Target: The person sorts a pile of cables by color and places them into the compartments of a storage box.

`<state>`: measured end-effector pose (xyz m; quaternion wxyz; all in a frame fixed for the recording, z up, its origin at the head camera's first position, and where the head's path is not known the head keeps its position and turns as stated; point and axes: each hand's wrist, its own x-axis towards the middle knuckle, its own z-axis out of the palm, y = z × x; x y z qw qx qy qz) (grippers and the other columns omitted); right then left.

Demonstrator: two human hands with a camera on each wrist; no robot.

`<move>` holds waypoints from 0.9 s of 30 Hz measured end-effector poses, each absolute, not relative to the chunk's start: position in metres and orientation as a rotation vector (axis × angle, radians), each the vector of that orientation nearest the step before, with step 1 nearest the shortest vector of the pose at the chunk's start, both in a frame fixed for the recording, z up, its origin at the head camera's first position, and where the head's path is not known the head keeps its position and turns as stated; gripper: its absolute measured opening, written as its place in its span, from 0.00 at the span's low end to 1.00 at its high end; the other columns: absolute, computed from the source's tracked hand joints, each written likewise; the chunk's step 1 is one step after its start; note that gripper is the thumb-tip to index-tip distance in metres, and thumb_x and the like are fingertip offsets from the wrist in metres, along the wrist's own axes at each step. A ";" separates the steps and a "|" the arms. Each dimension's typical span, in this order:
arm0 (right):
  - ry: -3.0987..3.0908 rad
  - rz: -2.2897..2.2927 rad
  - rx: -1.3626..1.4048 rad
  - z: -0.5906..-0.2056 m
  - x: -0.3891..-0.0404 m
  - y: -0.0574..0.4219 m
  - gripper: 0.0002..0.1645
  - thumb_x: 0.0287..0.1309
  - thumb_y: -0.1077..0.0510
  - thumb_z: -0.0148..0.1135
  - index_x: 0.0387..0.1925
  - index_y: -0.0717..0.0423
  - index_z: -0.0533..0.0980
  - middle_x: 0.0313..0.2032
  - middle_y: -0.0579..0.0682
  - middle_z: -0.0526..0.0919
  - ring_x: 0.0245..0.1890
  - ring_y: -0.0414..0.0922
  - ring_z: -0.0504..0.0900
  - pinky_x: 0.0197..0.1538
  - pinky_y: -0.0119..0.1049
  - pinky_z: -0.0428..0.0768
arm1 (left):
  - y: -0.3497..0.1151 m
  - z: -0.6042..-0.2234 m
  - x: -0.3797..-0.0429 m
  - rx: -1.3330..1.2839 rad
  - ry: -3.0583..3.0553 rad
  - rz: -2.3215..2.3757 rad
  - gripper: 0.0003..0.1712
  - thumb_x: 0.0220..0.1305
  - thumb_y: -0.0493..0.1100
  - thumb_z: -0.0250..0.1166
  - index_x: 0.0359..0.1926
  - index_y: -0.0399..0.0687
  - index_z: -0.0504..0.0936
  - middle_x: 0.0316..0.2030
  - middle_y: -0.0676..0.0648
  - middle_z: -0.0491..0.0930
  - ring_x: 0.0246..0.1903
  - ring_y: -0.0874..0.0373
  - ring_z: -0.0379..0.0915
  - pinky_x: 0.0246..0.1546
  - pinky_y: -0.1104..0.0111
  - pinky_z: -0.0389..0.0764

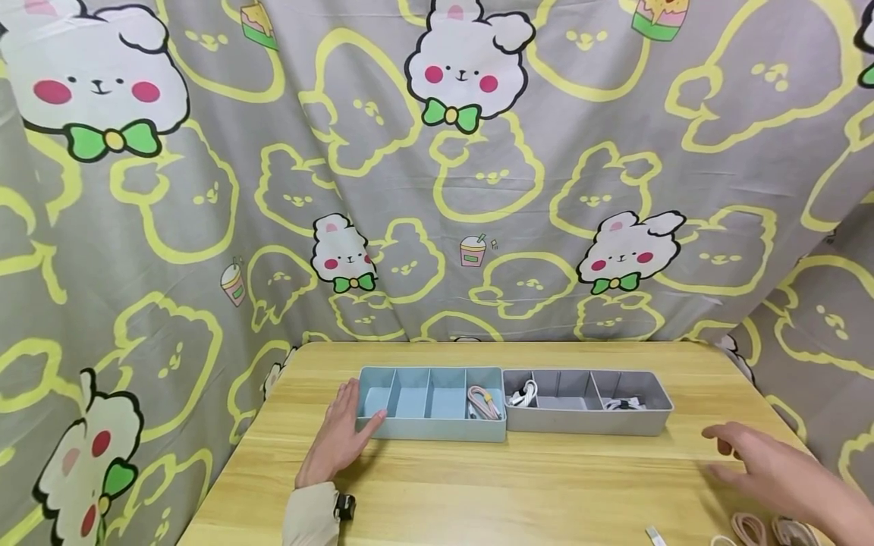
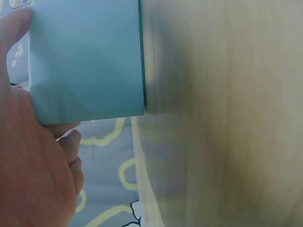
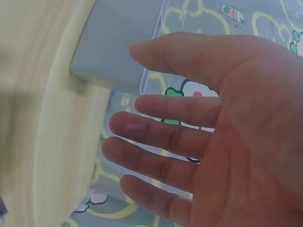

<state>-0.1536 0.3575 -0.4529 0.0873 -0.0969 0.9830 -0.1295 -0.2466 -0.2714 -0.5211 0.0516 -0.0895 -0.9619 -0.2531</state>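
While your left hand (image 1: 339, 438) holds the near left corner of the blue box (image 1: 437, 430), your right hand (image 1: 765, 462) hangs free, its fingers apart and grasping nothing. At the left grip, your thumb lies at the near rim and the other fingers run along the end wall; the left wrist view shows the thumb at the top edge and some fingers past the corner. The blue box sits flat on the wooden table (image 1: 478, 493), stretching rightward from that grip and split into four sections. Farthest from the grip, the last section holds a pink cable (image 1: 480, 403) with a yellow tie.

Against the blue box's right end, between your two hands, stands a gray box (image 1: 587, 422). Its section nearer your left hand holds a white cable (image 1: 524, 394); the one nearer your right holds a bundled cable (image 1: 624, 404). Your right hand is off to the right of the gray box, apart from it. Nearer you than that hand, by the forearm, lie a coiled pinkish cable (image 1: 758, 529) and a second coil (image 1: 792, 531), partly hidden, with a white plug (image 1: 655, 535) to their left. Beyond both hands hangs a patterned cloth (image 1: 478, 189).
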 end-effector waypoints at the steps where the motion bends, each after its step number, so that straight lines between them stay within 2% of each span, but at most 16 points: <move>1: 2.927 -0.389 -0.289 -0.455 -0.152 0.357 0.33 0.62 0.51 0.72 0.57 0.72 0.75 0.42 0.49 0.83 0.41 0.46 0.82 0.34 0.34 0.78 | -0.272 -0.521 -0.247 -0.271 -2.930 -0.768 0.56 0.76 0.70 0.50 0.81 0.32 0.43 0.83 0.33 0.41 0.82 0.35 0.36 0.81 0.40 0.44; 4: 2.893 -0.424 -0.259 -0.459 -0.148 0.356 0.33 0.63 0.51 0.71 0.58 0.72 0.75 0.42 0.48 0.83 0.41 0.45 0.81 0.33 0.33 0.78 | -0.272 -0.521 -0.247 -0.272 -2.929 -0.772 0.56 0.76 0.70 0.50 0.81 0.32 0.43 0.83 0.33 0.41 0.82 0.35 0.36 0.81 0.39 0.44; 10: 2.814 -0.458 -0.172 -0.467 -0.139 0.353 0.33 0.67 0.47 0.67 0.60 0.70 0.74 0.43 0.47 0.81 0.41 0.45 0.79 0.36 0.38 0.78 | -0.272 -0.520 -0.247 -0.263 -2.938 -0.779 0.56 0.76 0.70 0.50 0.81 0.32 0.42 0.83 0.34 0.40 0.83 0.35 0.35 0.81 0.39 0.43; 17: 2.744 -0.551 -0.122 -0.479 -0.130 0.350 0.34 0.65 0.47 0.69 0.60 0.69 0.74 0.43 0.48 0.81 0.41 0.47 0.80 0.38 0.43 0.80 | -0.273 -0.521 -0.249 -0.266 -2.926 -0.773 0.56 0.75 0.70 0.50 0.81 0.32 0.42 0.83 0.33 0.41 0.83 0.35 0.35 0.81 0.39 0.44; 19: 2.722 -0.582 -0.142 -0.483 -0.129 0.349 0.33 0.65 0.49 0.69 0.59 0.71 0.74 0.43 0.47 0.82 0.40 0.45 0.80 0.37 0.42 0.81 | -0.273 -0.520 -0.249 -0.271 -2.917 -0.777 0.56 0.75 0.70 0.50 0.81 0.32 0.43 0.82 0.33 0.42 0.82 0.35 0.36 0.81 0.39 0.44; 23: 2.676 -0.639 -0.230 -0.487 -0.127 0.349 0.31 0.67 0.51 0.67 0.58 0.73 0.74 0.44 0.48 0.82 0.35 0.33 0.76 0.34 0.40 0.81 | -0.274 -0.520 -0.249 -0.274 -2.915 -0.783 0.56 0.76 0.69 0.50 0.81 0.32 0.42 0.82 0.33 0.41 0.82 0.34 0.36 0.81 0.38 0.44; 27: 2.672 -0.663 -0.375 -0.488 -0.123 0.346 0.26 0.69 0.52 0.65 0.56 0.71 0.76 0.44 0.48 0.81 0.32 0.26 0.73 0.31 0.34 0.77 | -0.274 -0.520 -0.250 -0.261 -2.931 -0.787 0.57 0.75 0.71 0.50 0.82 0.33 0.41 0.83 0.35 0.39 0.83 0.35 0.35 0.81 0.40 0.43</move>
